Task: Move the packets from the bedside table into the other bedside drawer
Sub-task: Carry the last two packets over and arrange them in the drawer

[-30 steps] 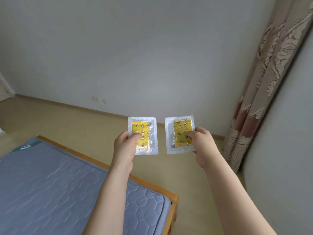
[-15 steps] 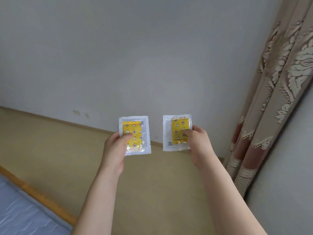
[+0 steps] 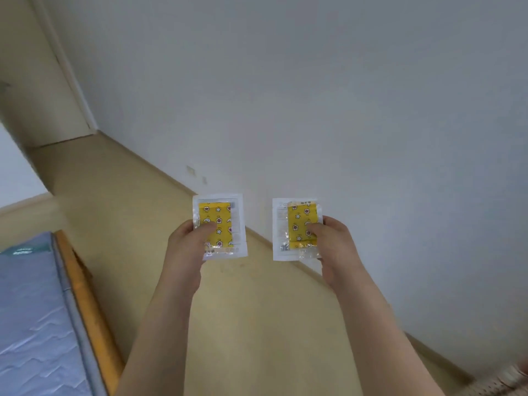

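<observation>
The person is carrying two packets across the room, one in each hand, held up in front of a plain white wall. The left hand [image 3: 185, 250] pinches the left packet [image 3: 219, 226] at its lower left corner, thumb laid across the yellow printed face. The right hand [image 3: 333, 244] pinches the right packet [image 3: 297, 228] along its right edge in the same way. The packets hang upright, side by side and apart from each other, above the tan floor [image 3: 243, 310]. Neither bedside table nor drawer is in view, so the step in hand looks like the carry itself.

To do it well, the pinch should stay firm (the wrappers look glossy and could slide out from under a thumb), and the packets should stay apart so they do not knock together. The corner of the bed [image 3: 77, 281], with its blue mattress [image 3: 31, 310], lies low on the left, so the walking path should keep clear of the wooden frame. Opening the drawer will likely call for a free hand, so both packets may have to pass into one hand first.
</observation>
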The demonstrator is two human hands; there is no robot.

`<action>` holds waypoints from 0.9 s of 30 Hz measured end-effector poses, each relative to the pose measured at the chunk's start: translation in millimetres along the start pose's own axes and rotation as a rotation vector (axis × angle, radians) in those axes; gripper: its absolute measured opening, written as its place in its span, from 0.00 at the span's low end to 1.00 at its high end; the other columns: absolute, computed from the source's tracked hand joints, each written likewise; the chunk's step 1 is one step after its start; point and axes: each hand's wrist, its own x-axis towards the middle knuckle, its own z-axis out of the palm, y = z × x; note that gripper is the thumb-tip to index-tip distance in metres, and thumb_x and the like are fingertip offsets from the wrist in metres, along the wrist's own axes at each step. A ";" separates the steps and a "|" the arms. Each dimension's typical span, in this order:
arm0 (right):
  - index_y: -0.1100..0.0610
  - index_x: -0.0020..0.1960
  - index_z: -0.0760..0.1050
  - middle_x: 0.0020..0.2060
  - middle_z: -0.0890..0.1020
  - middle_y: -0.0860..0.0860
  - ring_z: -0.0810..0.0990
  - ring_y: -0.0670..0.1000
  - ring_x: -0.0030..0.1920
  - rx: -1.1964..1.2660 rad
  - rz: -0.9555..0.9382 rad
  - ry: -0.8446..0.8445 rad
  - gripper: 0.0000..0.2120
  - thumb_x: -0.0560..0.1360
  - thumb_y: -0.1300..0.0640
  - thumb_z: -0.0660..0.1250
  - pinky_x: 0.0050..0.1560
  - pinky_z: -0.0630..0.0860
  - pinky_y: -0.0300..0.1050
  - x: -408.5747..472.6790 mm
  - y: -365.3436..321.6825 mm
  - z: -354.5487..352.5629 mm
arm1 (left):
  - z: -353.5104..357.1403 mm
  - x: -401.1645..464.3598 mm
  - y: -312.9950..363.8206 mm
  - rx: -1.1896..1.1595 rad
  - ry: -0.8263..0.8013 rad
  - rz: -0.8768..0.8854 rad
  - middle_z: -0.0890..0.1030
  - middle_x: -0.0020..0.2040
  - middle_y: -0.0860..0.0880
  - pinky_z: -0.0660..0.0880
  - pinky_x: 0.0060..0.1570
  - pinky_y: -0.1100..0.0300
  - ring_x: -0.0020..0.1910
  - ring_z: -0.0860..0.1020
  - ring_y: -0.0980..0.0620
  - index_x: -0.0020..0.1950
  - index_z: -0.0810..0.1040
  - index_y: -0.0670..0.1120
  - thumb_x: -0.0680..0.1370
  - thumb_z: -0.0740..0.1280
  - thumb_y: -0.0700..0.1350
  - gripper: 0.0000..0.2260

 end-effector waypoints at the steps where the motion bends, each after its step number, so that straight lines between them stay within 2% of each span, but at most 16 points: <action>1: 0.59 0.45 0.79 0.43 0.83 0.54 0.80 0.54 0.41 0.002 -0.007 -0.018 0.13 0.75 0.68 0.57 0.41 0.75 0.44 24.2 -10.5 15.1 | 0.8 21.4 7.8 -0.003 0.003 0.005 0.85 0.46 0.47 0.76 0.43 0.57 0.42 0.83 0.46 0.52 0.81 0.43 0.76 0.66 0.38 0.07; 5: 0.56 0.42 0.79 0.39 0.83 0.52 0.81 0.50 0.36 0.004 -0.021 -0.130 0.15 0.76 0.69 0.56 0.32 0.77 0.38 102.9 -50.8 86.5 | -11.3 103.3 48.1 -0.019 0.085 0.065 0.86 0.45 0.47 0.76 0.40 0.58 0.41 0.83 0.48 0.51 0.82 0.44 0.77 0.66 0.38 0.06; 10: 0.55 0.42 0.80 0.41 0.84 0.53 0.82 0.53 0.39 -0.016 -0.020 -0.266 0.15 0.76 0.68 0.58 0.45 0.78 0.47 179.6 -71.6 170.2 | -42.5 188.6 78.6 -0.063 0.212 0.113 0.86 0.49 0.45 0.78 0.52 0.48 0.48 0.84 0.43 0.52 0.82 0.44 0.77 0.67 0.39 0.06; 14: 0.55 0.43 0.80 0.46 0.85 0.57 0.82 0.56 0.45 -0.020 0.007 -0.353 0.13 0.77 0.67 0.59 0.58 0.76 0.56 243.3 -74.8 239.6 | -64.1 252.5 83.7 -0.098 0.290 0.115 0.86 0.49 0.44 0.79 0.49 0.50 0.47 0.84 0.43 0.52 0.82 0.44 0.77 0.67 0.38 0.06; 21: 0.53 0.43 0.80 0.45 0.85 0.54 0.83 0.56 0.46 -0.014 -0.020 -0.492 0.14 0.77 0.67 0.59 0.55 0.78 0.54 374.1 -83.7 368.8 | -92.6 402.3 104.4 -0.061 0.433 0.164 0.86 0.48 0.45 0.79 0.54 0.45 0.51 0.83 0.42 0.54 0.82 0.43 0.77 0.68 0.38 0.07; 24: 0.53 0.43 0.79 0.47 0.85 0.55 0.83 0.60 0.51 -0.006 -0.035 -0.509 0.13 0.77 0.66 0.59 0.59 0.77 0.58 434.6 -101.9 422.0 | -102.2 463.6 133.4 -0.012 0.491 0.198 0.86 0.49 0.45 0.79 0.54 0.44 0.51 0.83 0.42 0.54 0.82 0.43 0.77 0.68 0.39 0.08; 27: 0.54 0.46 0.80 0.48 0.85 0.54 0.83 0.58 0.52 0.019 -0.055 -0.572 0.13 0.77 0.66 0.59 0.60 0.76 0.59 486.6 -121.4 482.6 | -119.0 523.5 166.4 -0.005 0.561 0.245 0.86 0.49 0.45 0.79 0.56 0.43 0.51 0.84 0.42 0.53 0.82 0.44 0.77 0.68 0.39 0.07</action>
